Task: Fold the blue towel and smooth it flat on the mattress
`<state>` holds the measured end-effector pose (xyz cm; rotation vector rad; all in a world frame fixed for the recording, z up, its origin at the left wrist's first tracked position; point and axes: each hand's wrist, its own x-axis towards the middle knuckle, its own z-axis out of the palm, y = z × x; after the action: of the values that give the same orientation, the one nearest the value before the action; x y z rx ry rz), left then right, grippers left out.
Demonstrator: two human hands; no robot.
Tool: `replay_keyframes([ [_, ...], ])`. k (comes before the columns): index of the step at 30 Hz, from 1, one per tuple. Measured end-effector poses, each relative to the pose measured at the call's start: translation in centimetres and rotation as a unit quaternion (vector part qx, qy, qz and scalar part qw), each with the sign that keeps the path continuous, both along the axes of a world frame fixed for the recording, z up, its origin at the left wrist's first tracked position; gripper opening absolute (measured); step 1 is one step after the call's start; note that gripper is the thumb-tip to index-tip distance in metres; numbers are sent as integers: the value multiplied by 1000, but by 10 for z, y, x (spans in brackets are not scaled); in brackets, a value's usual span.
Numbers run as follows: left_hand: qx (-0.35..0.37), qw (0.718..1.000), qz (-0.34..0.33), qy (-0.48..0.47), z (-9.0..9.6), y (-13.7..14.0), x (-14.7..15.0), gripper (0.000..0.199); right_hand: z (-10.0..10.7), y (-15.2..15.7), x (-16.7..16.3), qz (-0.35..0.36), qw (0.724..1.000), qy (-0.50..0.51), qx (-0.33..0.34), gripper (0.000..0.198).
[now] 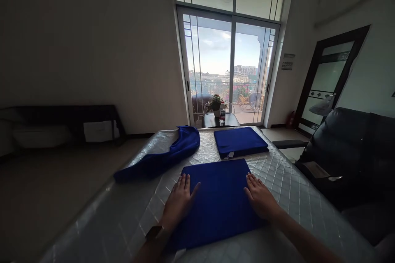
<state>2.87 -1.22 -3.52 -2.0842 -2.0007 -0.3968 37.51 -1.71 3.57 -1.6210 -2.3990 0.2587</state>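
A flat blue fabric-covered cushion (220, 203) lies in front of me on a plastic-wrapped mattress (286, 197). My left hand (182, 195) rests on its left edge, fingers stretched forward and thumb apart. On the opposite edge lies my right hand (259, 195), also with fingers extended. Neither hand grips anything. Just beyond sits a second blue cushion (240, 139), with a small white tag at its near edge. To the left, a loose blue cloth cover (166, 154) lies crumpled in a curve. A small pale tag shows at the near cushion's bottom edge.
A small dark table (210, 121) with a potted plant (215, 104) and a bottle (222, 113) stands beyond the mattress, before the sliding glass door (212, 57). A black leather chair (354, 156) is on the right. A low dark cabinet (70, 119) stands left.
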Motion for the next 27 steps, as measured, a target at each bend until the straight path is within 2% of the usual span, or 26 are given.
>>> replay_keyframes([
  [5, -15, 998, 48, -26, 4, 0, 1, 81, -15, -9, 0, -18, 1000, 22, -7, 67],
  [8, 14, 998, 63, -19, 13, -1, 4, 80, -18, -8, 0, -21, 999, 29, -5, 67],
  [10, 36, 998, 54, -11, 22, 0, 19, 78, -18, -8, 0, -20, 999, 31, -2, 67],
  [12, 28, 1000, -1, -14, 31, -1, 49, 71, -19, -7, 1, -22, 999, 34, 4, 66],
  [15, -19, 993, -106, -41, 44, -3, 118, 64, -21, -6, 2, -21, 999, 26, 19, 64],
  [18, -64, 982, -158, -79, 52, -8, 183, 67, -26, -5, 3, -5, 999, 5, 47, 59],
  [20, -83, 974, -189, -96, 55, -11, 206, 66, -28, -3, 3, 5, 998, -6, 62, 59],
  [23, -95, 971, -196, -100, 56, -14, 207, 67, -28, -3, 4, 4, 998, -6, 60, 58],
  [27, -102, 984, -133, -59, 53, -21, 166, 70, -21, -5, 3, -9, 999, 18, 30, 63],
])
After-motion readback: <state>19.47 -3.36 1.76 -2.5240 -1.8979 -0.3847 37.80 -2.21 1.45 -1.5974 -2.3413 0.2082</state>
